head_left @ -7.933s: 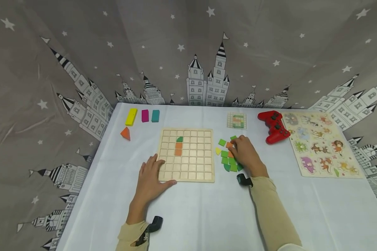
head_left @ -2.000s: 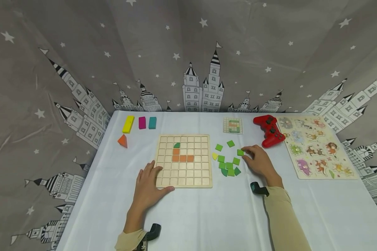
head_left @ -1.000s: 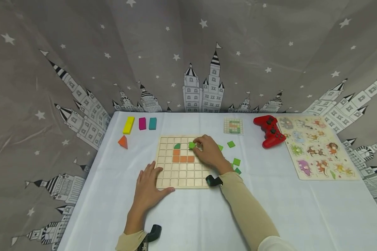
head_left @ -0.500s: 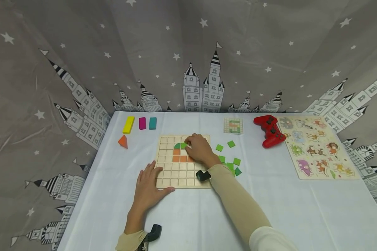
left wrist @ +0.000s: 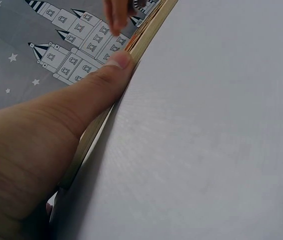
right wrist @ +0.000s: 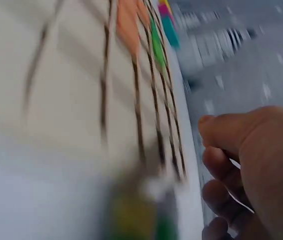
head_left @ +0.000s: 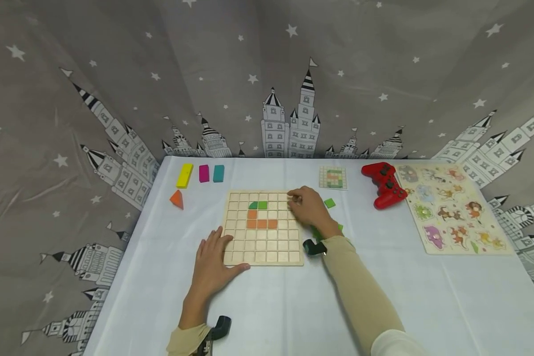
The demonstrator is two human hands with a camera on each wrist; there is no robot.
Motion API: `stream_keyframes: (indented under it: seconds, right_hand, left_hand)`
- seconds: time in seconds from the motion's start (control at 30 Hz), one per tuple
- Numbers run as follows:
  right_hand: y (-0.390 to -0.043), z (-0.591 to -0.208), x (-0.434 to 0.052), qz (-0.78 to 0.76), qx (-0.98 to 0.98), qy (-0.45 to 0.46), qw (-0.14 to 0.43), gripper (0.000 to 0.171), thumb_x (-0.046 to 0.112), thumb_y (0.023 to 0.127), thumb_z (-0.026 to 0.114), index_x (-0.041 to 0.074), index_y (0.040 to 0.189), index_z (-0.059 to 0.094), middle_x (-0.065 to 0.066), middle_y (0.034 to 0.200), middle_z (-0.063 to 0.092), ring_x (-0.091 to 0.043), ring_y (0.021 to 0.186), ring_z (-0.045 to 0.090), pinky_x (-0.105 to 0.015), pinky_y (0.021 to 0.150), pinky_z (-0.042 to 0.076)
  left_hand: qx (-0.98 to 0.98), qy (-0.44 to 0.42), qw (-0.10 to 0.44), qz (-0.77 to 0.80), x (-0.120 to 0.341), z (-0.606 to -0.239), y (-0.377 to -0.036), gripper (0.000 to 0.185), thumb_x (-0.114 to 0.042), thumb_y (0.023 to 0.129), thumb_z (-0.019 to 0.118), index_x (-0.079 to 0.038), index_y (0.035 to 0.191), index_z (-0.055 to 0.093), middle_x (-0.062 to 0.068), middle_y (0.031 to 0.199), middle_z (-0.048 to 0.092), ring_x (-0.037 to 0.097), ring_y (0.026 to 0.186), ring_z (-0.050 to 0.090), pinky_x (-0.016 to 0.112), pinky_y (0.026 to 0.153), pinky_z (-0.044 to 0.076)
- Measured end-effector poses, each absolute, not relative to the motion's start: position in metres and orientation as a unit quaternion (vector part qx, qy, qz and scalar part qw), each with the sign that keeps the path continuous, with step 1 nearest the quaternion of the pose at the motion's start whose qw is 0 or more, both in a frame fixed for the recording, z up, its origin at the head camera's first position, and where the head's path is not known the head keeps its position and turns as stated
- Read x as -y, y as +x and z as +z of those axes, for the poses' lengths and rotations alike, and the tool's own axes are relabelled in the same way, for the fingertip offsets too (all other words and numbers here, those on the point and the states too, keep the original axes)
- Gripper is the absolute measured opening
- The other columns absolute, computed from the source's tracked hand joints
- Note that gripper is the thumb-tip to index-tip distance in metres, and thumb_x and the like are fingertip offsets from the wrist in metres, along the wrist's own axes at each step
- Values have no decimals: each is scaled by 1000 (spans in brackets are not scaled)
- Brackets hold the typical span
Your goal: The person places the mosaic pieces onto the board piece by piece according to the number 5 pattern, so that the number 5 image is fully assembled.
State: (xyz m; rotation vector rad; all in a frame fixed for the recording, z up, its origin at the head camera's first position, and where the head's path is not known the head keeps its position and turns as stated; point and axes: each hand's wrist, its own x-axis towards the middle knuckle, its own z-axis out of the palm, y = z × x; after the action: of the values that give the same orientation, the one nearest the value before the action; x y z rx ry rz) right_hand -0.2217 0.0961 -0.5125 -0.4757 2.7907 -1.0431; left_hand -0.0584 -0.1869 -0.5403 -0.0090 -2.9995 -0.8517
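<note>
A wooden grid board (head_left: pixel 262 247) lies at the middle of the table. On it a dark green quarter-round tile (head_left: pixel 253 205) sits beside a green square tile (head_left: pixel 262 204), above an L of several orange square tiles (head_left: pixel 261 224). My left hand (head_left: pixel 212 257) rests at the board's front left corner, fingers spread; in the left wrist view its thumb (left wrist: pixel 101 82) lies against the board's edge. Over the board's right edge is my right hand (head_left: pixel 310 206), fingers loosely bent with nothing seen between them. It partly hides the loose green tiles (head_left: pixel 330 202).
Behind the loose tiles lies a small pattern card (head_left: pixel 333 178). A red game controller (head_left: pixel 384 185) overlaps an animal puzzle board (head_left: pixel 454 207) at right. Yellow (head_left: pixel 184 176), magenta (head_left: pixel 203 173) and teal (head_left: pixel 218 173) blocks and an orange triangular block (head_left: pixel 177 199) stand back left.
Two orange tiles joined the L earlier. My right hand carried a green square tile from the loose pile, set it beside the quarter-round tile, let go and moved back right. My left hand stayed.
</note>
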Motion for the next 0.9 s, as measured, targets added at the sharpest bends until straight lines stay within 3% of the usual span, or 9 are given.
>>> stream_keyframes:
  seconds: [0.17, 0.37, 0.9]
  right_hand:
    - [-221, -515, -159, -330, -936, -105, 69, 38, 23, 99, 63, 10, 135, 65, -12, 117, 66, -28, 102, 60, -47, 95, 52]
    - [-221, -521, -207, -318, -938, -94, 101, 44, 19, 97, 61, 11, 140, 60, -14, 123, 60, -28, 103, 52, -43, 92, 47]
    - [-217, -526, -203, -293, -949, -95, 74, 36, 26, 98, 68, 8, 129, 65, -12, 116, 60, -25, 99, 53, -42, 91, 49]
  left_hand:
    - [961, 4, -5, -275, 186, -539, -58, 92, -59, 70, 85, -11, 142, 52, 19, 166, 30, 41, 156, 21, 62, 127, 11]
    - [962, 1, -1, -274, 186, -540, -59, 92, -59, 70, 85, -10, 141, 51, 20, 165, 31, 43, 155, 22, 63, 126, 12]
    - [961, 6, -14, -278, 188, -538, -60, 92, -58, 71, 85, -11, 142, 51, 19, 167, 29, 41, 157, 19, 62, 127, 9]
